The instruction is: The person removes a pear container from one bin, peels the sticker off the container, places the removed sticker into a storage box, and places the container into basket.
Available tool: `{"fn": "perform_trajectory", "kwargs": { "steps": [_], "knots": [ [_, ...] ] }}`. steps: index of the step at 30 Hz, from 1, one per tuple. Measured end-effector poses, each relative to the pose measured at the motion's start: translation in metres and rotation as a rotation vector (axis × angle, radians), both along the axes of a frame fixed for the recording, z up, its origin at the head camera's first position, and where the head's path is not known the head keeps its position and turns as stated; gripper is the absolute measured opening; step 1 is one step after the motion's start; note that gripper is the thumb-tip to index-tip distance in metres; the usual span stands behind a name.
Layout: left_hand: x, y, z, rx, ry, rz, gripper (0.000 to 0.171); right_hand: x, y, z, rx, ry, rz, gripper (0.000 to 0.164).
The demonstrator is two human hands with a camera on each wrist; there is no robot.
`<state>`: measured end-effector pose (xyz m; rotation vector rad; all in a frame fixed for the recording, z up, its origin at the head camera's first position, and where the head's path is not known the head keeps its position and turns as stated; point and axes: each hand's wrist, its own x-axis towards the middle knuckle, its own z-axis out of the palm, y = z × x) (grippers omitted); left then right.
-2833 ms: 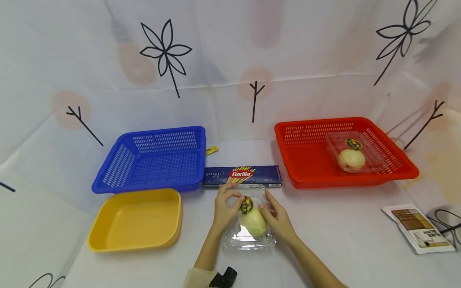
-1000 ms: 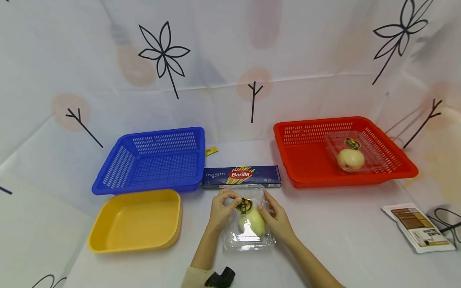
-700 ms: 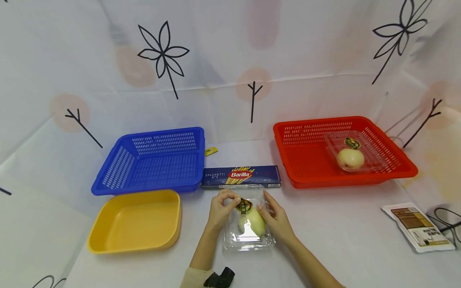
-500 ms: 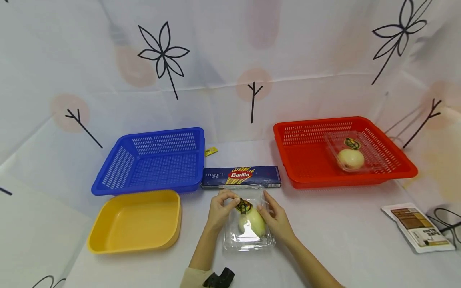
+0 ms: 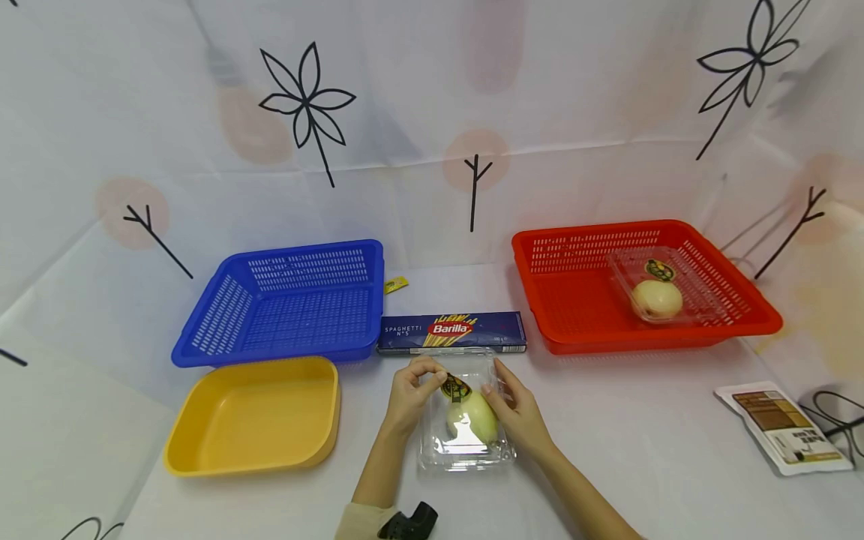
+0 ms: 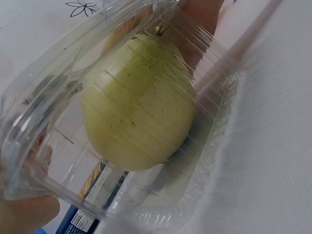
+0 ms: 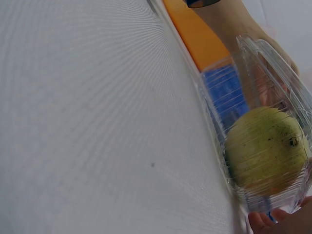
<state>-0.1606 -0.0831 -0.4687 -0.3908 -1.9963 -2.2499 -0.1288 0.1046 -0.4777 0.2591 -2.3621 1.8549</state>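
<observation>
A clear plastic clamshell container (image 5: 439,448) lies on the white table with a yellow-green pear (image 5: 475,420) inside. On its lid is a round black-and-yellow sticker (image 5: 457,388). My left hand (image 5: 407,397) pinches the sticker's upper left edge between thumb and forefinger, and that edge looks lifted. My right hand (image 5: 525,416) grips the container's right side, thumb on the lid. In the left wrist view the pear (image 6: 139,105) shows its stem and specks through the ribbed plastic. The right wrist view has the pear (image 7: 265,151) behind the container's side wall.
Just behind the container lies a blue spaghetti box (image 5: 452,332). A blue basket (image 5: 229,259) and a yellow tray (image 5: 184,450) stand left. At right, a red basket (image 5: 560,341) bears another packed fruit (image 5: 657,298). A pouch (image 5: 786,427) lies far right; a small yellow packet (image 5: 396,284) lies behind.
My left hand has drawn slightly left and down, pulling the sticker's edge with it, and the sticker now looks partly folded. My right hand and the container have barely moved.
</observation>
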Motion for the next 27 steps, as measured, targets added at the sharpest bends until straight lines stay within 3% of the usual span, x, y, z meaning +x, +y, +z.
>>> {"fn": "perform_trajectory", "kwargs": {
  "steps": [16, 27],
  "knots": [
    [-0.0017, -0.0042, 0.0001, -0.005, 0.023, -0.032, 0.014, -0.0005, 0.0002, -0.0021, 0.010, 0.002, 0.005, 0.054],
    [0.0010, -0.0051, 0.0005, 0.007, -0.004, -0.023, 0.014, 0.0003, 0.0003, -0.0045, 0.009, 0.010, 0.001, 0.054]
  ]
}}
